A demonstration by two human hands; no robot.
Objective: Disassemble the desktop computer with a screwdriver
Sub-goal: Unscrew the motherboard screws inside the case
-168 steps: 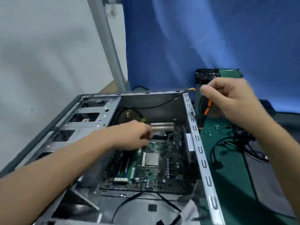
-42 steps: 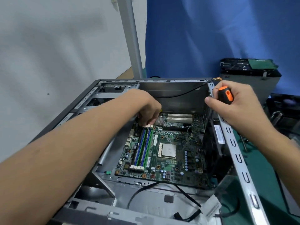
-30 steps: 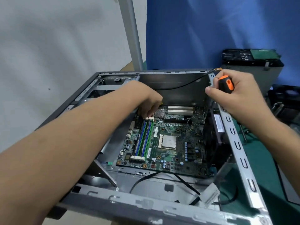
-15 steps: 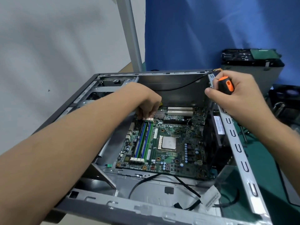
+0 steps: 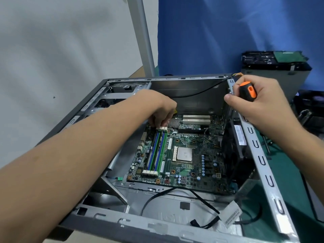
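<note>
Head view: the screwdriver (image 5: pixel 247 91) is gripped by the curled right hand (image 5: pixel 263 104) at the far right corner of the computer case (image 5: pixel 261 161). Inside the case, the left hand (image 5: pixel 160 109) is bent onto memory-slot latches (image 5: pixel 162 128) of the motherboard (image 5: pixel 192 172); whether anything is pinched cannot be told.

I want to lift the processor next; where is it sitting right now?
In the head view the processor sits near the middle of the motherboard, right of the blue and green memory slots and left of the black fan.
</note>
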